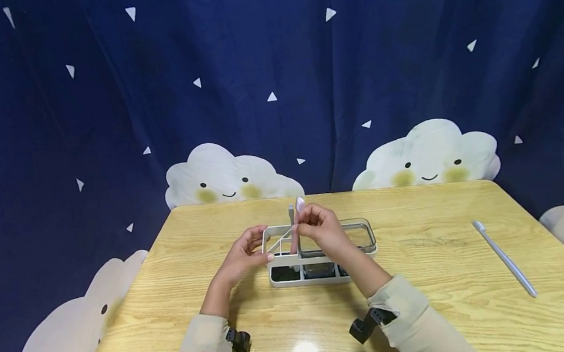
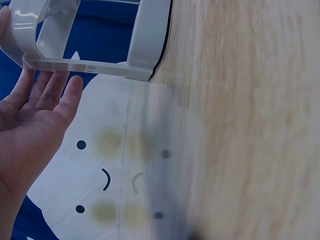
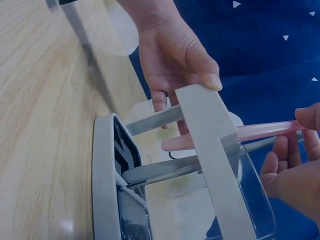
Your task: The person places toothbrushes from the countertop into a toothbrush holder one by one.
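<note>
A white toothbrush holder (image 1: 284, 260) with an open frame stands on the table. My left hand (image 1: 245, 254) grips its left end, thumb on the front rail and fingers at the back. The right wrist view shows that thumb pressing the rim beside a corner. Between the thumb and fingers of my right hand (image 1: 322, 230) is a pink toothbrush (image 3: 265, 130), bristles up. Its handle passes down through the holder's upper frame, the lower end above the base. A grey toothbrush (image 1: 292, 214) stands in the holder just left of it. The left wrist view shows the holder's end (image 2: 92, 66) above my fingers.
A clear cup (image 1: 358, 238) sits in the holder's right part. Another toothbrush (image 1: 504, 258), light bluish, lies at the right of the wooden table (image 1: 430, 309). Behind the table hangs a dark blue curtain (image 1: 306, 110) with clouds. Black cameras are strapped to both wrists.
</note>
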A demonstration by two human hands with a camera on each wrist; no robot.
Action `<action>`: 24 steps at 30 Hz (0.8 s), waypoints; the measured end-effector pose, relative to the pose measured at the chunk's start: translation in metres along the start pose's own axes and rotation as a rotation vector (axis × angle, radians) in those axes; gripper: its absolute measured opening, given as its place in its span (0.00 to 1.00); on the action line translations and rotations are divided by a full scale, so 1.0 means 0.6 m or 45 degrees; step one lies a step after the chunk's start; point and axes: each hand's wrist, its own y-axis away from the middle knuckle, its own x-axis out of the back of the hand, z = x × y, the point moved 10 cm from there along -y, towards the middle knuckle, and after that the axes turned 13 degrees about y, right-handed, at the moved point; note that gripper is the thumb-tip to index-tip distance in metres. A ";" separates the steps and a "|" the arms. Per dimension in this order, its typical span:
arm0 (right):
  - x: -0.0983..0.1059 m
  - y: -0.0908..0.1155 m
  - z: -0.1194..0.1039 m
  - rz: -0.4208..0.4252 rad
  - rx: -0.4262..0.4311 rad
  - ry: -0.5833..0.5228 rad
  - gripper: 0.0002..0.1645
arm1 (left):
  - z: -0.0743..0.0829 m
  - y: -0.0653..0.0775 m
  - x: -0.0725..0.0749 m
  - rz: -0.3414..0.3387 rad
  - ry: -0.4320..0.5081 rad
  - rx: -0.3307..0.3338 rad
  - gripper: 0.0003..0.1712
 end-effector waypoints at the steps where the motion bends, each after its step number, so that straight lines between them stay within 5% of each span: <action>1: -0.001 0.000 0.001 -0.003 0.000 0.007 0.10 | -0.005 -0.002 0.004 0.002 -0.003 -0.001 0.39; 11: -0.013 0.003 0.011 -0.091 -0.024 0.066 0.05 | -0.015 -0.004 0.010 0.005 -0.006 -0.012 0.39; 24: 0.000 0.003 0.027 -0.053 -0.081 0.327 0.08 | -0.009 -0.002 0.005 0.001 -0.037 0.021 0.40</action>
